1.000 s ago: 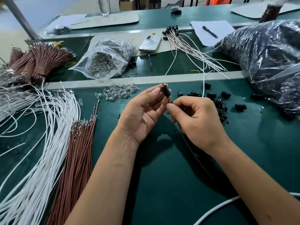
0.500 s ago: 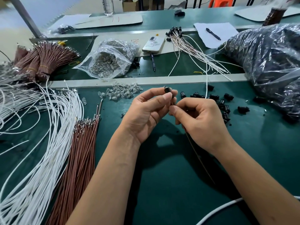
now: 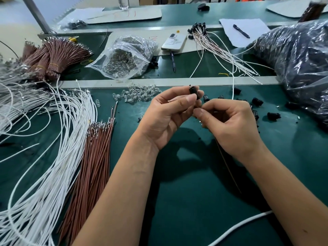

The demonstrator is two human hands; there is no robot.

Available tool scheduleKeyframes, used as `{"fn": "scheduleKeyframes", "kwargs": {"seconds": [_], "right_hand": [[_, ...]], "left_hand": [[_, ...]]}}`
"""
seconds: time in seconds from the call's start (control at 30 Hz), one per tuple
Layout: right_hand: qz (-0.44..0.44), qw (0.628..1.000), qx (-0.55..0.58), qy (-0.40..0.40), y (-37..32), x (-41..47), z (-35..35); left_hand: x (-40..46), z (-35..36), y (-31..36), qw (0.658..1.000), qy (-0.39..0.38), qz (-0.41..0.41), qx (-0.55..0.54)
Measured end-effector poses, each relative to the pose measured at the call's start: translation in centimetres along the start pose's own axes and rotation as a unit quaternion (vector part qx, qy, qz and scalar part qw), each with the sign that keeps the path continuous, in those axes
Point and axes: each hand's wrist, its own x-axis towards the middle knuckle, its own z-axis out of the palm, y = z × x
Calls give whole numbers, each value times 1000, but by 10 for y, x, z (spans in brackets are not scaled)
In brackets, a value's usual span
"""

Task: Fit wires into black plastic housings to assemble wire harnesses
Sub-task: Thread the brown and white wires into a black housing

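The left hand (image 3: 166,118) is pinching a black housing (image 3: 193,91) at its fingertips; the right hand (image 3: 230,125), fingers curled together just below, is gripping a thin brown wire (image 3: 229,170), with loose housings (image 3: 257,101) lying beyond on the surface (image 3: 195,201)

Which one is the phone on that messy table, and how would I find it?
Start at the clear plastic bag full of tiny see-through parts, at the back of the green table. Just right of it, on a pale board, lies the phone, flat, camera side up. It is the only white slab with rounded corners; everything nearby is wires or pens.
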Motion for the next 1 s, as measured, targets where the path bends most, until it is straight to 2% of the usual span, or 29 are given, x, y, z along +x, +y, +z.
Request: {"fn": "scheduleKeyframes", "kwargs": {"seconds": [0.47, 1.0], "right_hand": [[6, 999, 35, -15, 14, 5, -9], [-57, 998, 8, 36, 6, 6, -11]], "left_hand": [[0, -1, -2, 997, -34, 71, -5], [-4, 6, 0, 984, -87, 126, 96]]}}
